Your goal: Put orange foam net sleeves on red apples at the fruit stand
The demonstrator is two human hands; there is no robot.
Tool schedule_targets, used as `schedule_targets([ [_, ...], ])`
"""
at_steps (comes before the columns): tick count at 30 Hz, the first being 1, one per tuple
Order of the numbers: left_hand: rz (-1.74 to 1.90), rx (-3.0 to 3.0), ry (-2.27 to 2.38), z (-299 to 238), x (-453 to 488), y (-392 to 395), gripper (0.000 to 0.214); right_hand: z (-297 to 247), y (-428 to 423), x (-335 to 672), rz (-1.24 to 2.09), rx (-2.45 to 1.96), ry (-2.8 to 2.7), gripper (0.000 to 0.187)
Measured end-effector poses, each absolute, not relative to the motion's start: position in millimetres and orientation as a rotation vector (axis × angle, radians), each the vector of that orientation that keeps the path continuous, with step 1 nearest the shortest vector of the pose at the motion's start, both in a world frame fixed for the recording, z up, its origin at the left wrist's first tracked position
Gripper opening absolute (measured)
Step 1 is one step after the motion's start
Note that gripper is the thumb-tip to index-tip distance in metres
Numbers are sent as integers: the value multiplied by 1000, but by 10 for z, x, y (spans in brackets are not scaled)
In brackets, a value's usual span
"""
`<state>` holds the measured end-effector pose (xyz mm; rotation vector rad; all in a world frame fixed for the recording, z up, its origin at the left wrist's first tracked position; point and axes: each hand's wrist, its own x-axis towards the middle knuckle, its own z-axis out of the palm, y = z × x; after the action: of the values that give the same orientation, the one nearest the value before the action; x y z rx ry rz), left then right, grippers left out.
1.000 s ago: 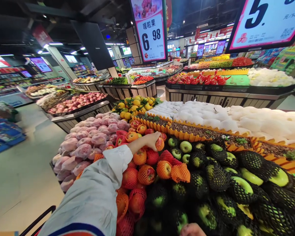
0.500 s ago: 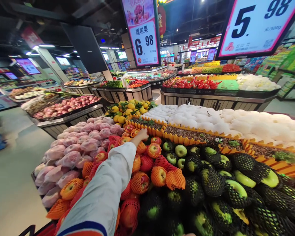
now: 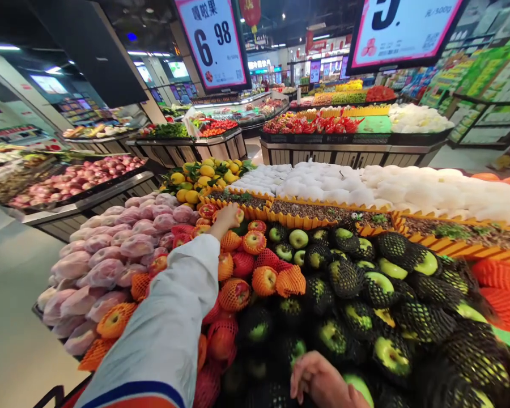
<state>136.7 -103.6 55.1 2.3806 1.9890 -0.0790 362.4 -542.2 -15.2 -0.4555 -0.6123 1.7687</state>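
My left hand point(image 3: 226, 218) reaches out from a white sleeve to the far end of a pile of red apples in orange foam nets point(image 3: 242, 266). Its fingers close round one red apple point(image 3: 239, 215) beside the orange scalloped divider point(image 3: 280, 218). At the bottom edge, my right hand point(image 3: 321, 378) rests on green apples in black foam nets point(image 3: 365, 283). Its fingers are bent and slightly apart, with nothing plainly held.
Pink-wrapped fruit point(image 3: 110, 249) lies left of the red apples. Yellow citrus point(image 3: 199, 175) and white-wrapped fruit point(image 3: 365, 184) lie behind the divider. Price signs point(image 3: 215, 39) hang overhead. More produce stands point(image 3: 335, 141) are farther back, and an aisle floor point(image 3: 8, 294) runs on the left.
My left hand has left an apple in the middle of the pile and stretched farther back to one by the divider. My right hand has come more into view at the bottom.
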Motion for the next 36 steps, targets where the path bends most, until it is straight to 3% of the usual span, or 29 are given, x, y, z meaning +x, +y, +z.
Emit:
schedule_targets([
  [4, 415, 2374, 1958, 946, 1376, -1546, 72, -8, -5420, 3658, 1738, -342, -549, 70],
  [7, 718, 2282, 1593, 1134, 1469, -2322, 74, 51, -5422, 3676, 1756, -323, -436, 70],
  [12, 398, 2178, 962, 1049, 1766, -3867, 86, -18, -5448, 3626, 1817, -285, -415, 79],
  [15, 251, 2252, 732, 907, 1990, -4383, 81, -128, -5460, 3585, 1741, -333, -453, 69],
  [17, 269, 2268, 620, 854, 2121, -4449, 75, -164, -5462, 3575, 1668, -408, -452, 55],
  [19, 395, 2238, 629, 824, 2209, -4334, 52, -148, -5460, 3585, 1616, -453, -446, 48],
  [20, 477, 2226, 700, 805, 2234, -4236, 38, -125, -5458, 3596, 1601, -455, -447, 48],
  [22, 605, 2254, 953, 740, 2250, -4023, 30, -73, -5451, 3623, 1580, -424, -457, 57],
  [26, 423, 2426, 1355, 498, 2216, -3782, 8, -53, -5424, 3649, 1549, -369, -487, 69],
  [32, 602, 2301, 1501, 419, 2091, -3934, 23, -215, -5362, 3620, 1547, -343, -512, 64],
  [36, 1127, 1815, 1314, 538, 1951, -4240, 35, -297, -5309, 3633, 1570, -359, -490, 66],
])
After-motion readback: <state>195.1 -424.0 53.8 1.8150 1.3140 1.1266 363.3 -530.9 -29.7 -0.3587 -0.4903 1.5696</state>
